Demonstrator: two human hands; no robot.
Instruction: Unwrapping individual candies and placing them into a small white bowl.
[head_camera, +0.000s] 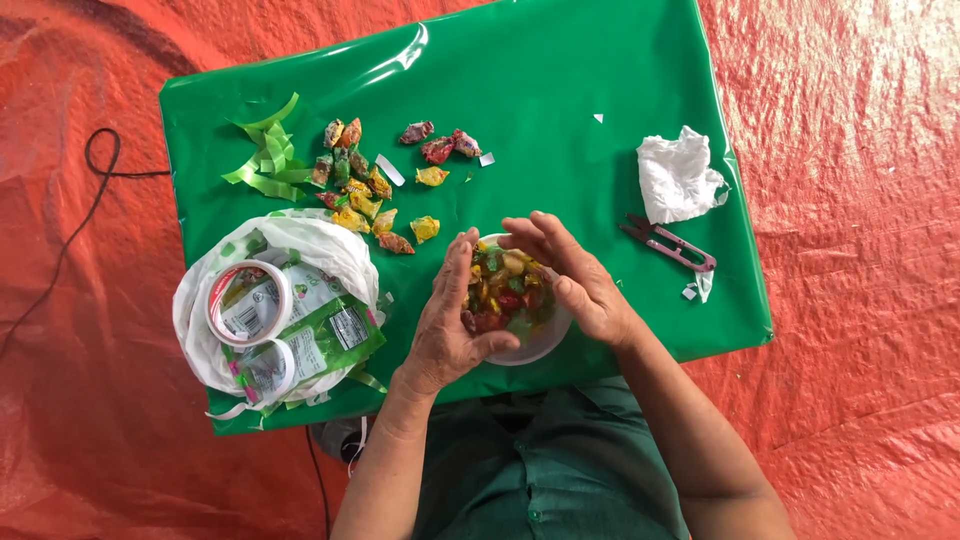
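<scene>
While both hands cup a small white bowl (535, 345) heaped with wrapped candies (503, 290), the bowl sits at the near edge of the green plastic-covered surface (560, 100), just in front of the person's green shirt. The left hand (447, 325) presses its palm and thumb against the bowl's left side, fingers straight and pointing up over the heap. The right hand (575, 275) curves around the right side, fingers arched loosely over the top of the candies, so neither hand is closed tight; both are half-open and holding the bowl between them.

Loose candies (365, 190) in yellow, red and green wrappers lie scattered on the surface beyond the bowl, near a bundle of green ribbon strips (268, 155). To the left, a white plastic bag (320, 250) carries two rolls of tape (248, 300) and a green packet (340, 330). Well to the right lie a crumpled white tissue (678, 175) and, just below it, red thread snips (668, 243). Orange sheeting (860, 200) covers the floor around.
</scene>
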